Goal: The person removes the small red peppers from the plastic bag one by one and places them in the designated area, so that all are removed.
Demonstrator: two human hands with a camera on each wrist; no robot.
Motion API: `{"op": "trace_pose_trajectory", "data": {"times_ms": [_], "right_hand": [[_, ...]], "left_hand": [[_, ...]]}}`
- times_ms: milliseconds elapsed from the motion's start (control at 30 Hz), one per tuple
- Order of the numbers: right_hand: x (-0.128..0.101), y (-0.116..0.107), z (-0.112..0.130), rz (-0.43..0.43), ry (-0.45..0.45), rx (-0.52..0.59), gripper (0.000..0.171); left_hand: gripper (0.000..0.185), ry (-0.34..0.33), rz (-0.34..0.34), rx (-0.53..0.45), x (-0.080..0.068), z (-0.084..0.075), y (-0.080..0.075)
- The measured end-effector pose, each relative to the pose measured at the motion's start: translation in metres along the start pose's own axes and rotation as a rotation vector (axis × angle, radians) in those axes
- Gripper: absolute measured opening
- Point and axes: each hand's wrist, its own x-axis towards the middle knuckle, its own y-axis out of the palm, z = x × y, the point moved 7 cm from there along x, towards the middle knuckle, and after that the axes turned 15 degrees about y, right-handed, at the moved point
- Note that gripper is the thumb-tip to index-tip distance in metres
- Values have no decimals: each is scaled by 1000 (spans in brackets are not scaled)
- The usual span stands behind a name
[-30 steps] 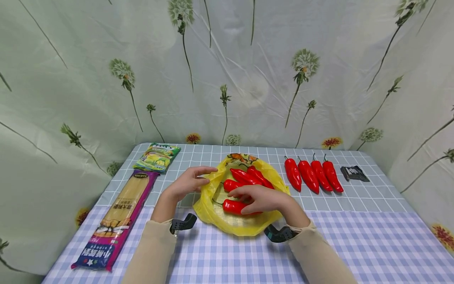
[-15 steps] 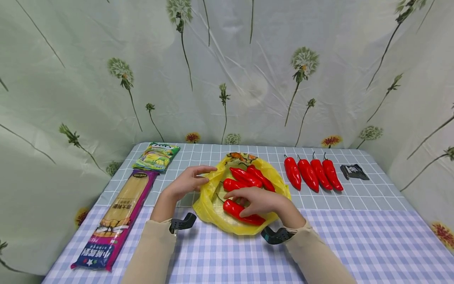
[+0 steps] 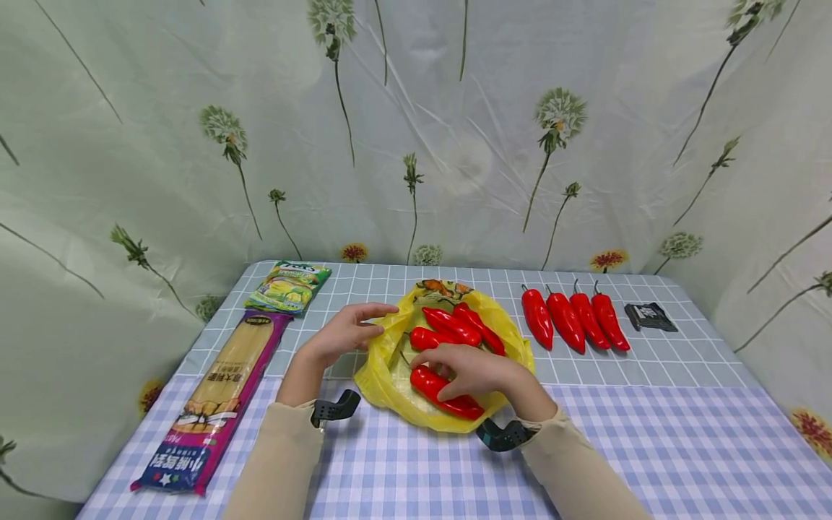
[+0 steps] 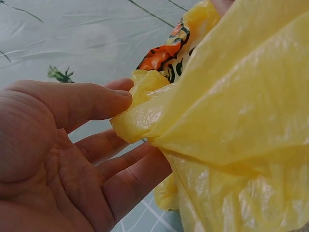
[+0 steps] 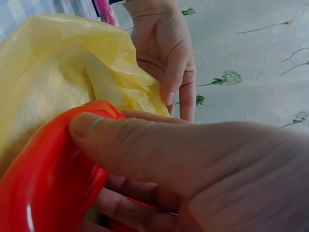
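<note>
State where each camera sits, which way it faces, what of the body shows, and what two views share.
Head: on the head, facing forward and down at the table; left grip, right grip and both sleeves show.
Left wrist: on that wrist, facing the yellow bag; left grip shows, plus a sliver of skin.
Right wrist: on that wrist, facing the red pepper in the right grip; the left grip shows beyond.
Shared by both wrist views: left grip, yellow bag.

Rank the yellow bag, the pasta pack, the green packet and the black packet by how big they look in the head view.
Largest to smallest, by area covered:
1. Yellow bag, widest, though the right hand hides part
2. Pasta pack, longer but narrower
3. Green packet
4. Black packet
</note>
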Motion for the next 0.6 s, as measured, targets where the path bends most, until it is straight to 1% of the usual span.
{"op": "trace_pose_trajectory", "data": {"times_ms": [200, 333, 467, 600], "right_hand": [[0, -3, 1, -54, -6, -14, 49], [-1, -6, 1, -75, 0, -8, 47], [-4, -12, 2, -88, 4, 14, 48], [-10, -19, 4, -122, -20, 31, 49]], "left_hand": [[43, 5, 2, -1, 0, 0, 0], [43, 1, 0, 3, 0, 0, 0], [42, 0, 1, 4, 0, 0, 0], [42, 3, 6, 1, 1, 0, 0]]}}
